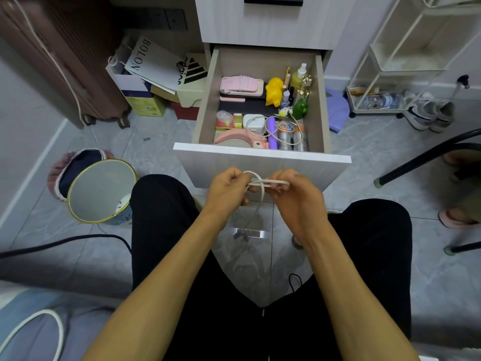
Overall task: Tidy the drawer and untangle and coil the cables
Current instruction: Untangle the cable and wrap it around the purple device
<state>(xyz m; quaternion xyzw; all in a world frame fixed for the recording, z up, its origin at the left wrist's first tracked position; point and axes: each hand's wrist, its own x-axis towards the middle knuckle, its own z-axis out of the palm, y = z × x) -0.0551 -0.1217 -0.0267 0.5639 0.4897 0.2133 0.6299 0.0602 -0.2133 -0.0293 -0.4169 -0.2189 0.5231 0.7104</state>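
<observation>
A white cable (263, 187) stretches between both hands just in front of the open drawer (261, 152). My left hand (227, 188) pinches a loop of it, and my right hand (294, 194) grips the other end; a loose tail hangs down toward the floor between my knees. Inside the drawer lie a white charger with its cable (253, 123), a second thin cable draped over silver bottles (294, 138), a yellow duck toy (274, 91), a pink case (240, 86), a purple tube (272, 131) and a spray bottle (299, 74).
A round bin (101, 190) stands on the tiled floor at the left. Boxes and paper bags (153, 74) sit beside a suitcase (59, 56). A wire shelf on wheels (406, 61), shoes (429, 114) and chair legs (426, 157) are on the right. A black cord (65, 241) crosses the floor.
</observation>
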